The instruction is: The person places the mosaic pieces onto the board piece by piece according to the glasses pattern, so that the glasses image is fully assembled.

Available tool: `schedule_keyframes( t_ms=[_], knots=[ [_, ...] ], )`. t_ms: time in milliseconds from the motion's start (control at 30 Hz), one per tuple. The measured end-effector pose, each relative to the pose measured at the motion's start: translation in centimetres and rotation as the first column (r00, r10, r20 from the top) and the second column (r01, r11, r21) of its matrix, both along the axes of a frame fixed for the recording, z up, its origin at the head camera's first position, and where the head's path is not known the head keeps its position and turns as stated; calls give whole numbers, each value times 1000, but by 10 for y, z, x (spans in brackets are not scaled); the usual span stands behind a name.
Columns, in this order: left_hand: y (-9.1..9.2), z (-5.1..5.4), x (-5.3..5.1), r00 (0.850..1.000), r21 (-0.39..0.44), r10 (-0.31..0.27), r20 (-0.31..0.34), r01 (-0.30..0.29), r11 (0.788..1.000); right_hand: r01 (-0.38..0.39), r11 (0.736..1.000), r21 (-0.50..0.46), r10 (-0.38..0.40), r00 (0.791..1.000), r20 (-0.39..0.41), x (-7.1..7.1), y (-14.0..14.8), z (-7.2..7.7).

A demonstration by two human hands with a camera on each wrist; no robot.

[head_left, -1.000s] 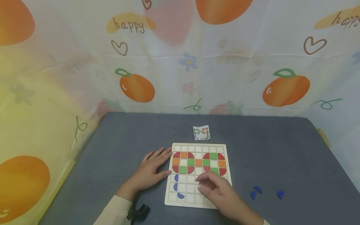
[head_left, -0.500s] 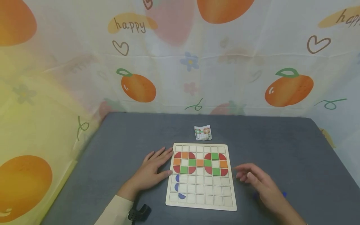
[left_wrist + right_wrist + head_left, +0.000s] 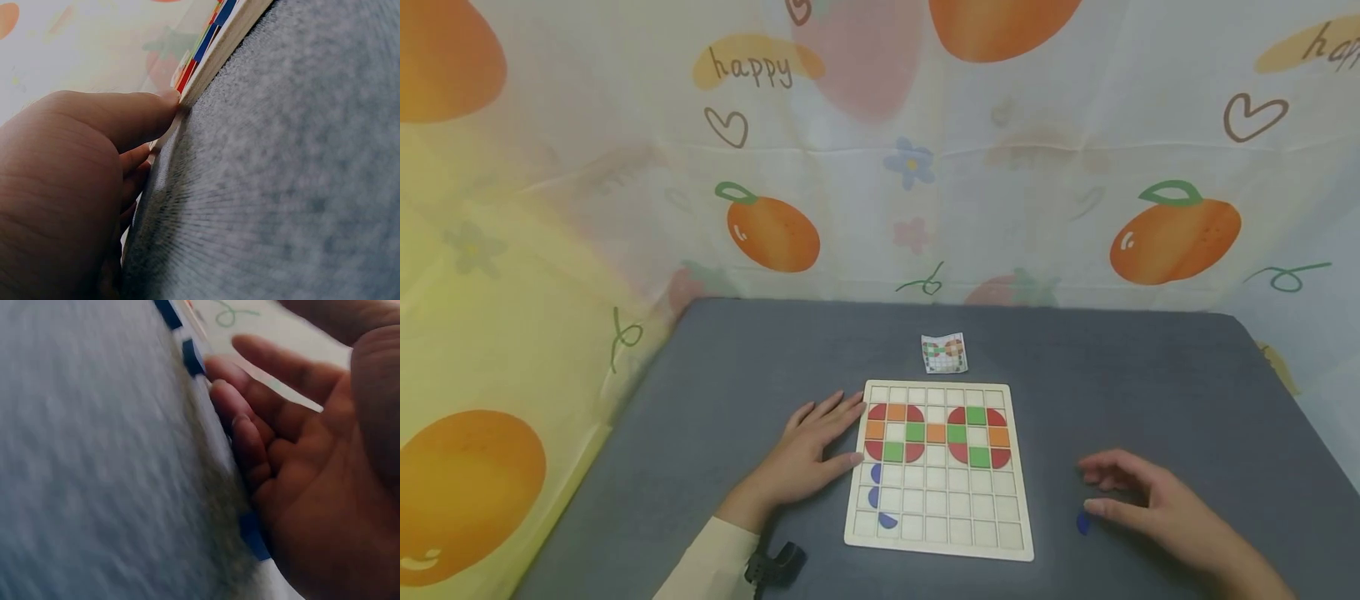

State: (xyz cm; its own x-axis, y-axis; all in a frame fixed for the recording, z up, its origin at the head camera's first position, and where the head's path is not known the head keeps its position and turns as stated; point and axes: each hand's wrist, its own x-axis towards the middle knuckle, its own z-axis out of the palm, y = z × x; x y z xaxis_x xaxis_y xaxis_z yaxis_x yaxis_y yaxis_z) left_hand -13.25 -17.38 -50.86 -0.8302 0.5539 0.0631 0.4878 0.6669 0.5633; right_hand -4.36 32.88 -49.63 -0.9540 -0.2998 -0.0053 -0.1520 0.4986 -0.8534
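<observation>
My left hand (image 3: 805, 454) lies flat at the left edge of a pale wooden grid board (image 3: 947, 503), its fingers straight. In the left wrist view the thumb touches the board's side (image 3: 215, 61). My right hand (image 3: 1165, 504) hovers right of the board, fingers loosely bent and thumb apart, holding nothing. A blue half-round tile (image 3: 1082, 523) shows by that thumb; the head view hides the others beneath the hand. In the right wrist view, one blue tile (image 3: 193, 357) is near the fingertips, another (image 3: 167, 314) farther off, and a third (image 3: 255, 536) beside the palm.
Red, orange and green tiles (image 3: 915, 432) form two rings on the board, joined by an orange square (image 3: 936, 433). Several blue tiles (image 3: 887, 521) sit at its lower left. A small printed pattern card (image 3: 944, 353) lies behind it on the grey tabletop (image 3: 760, 358).
My right hand has moved from over the board's lower right across to the loose blue tiles at the right. My left hand stays at the board's edge.
</observation>
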Motion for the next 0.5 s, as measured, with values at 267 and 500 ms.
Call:
schedule_keyframes(
  t_ms=[267,500],
  knots=[
    [1,2,0,1000,-7,7,3,-7,1000,-176,981,80,188,968,-169,-1,10,-6],
    [3,2,0,1000,-23,18,15,-17,1000,-98,985,145,126,973,-195,1,7,-7]
  ],
)
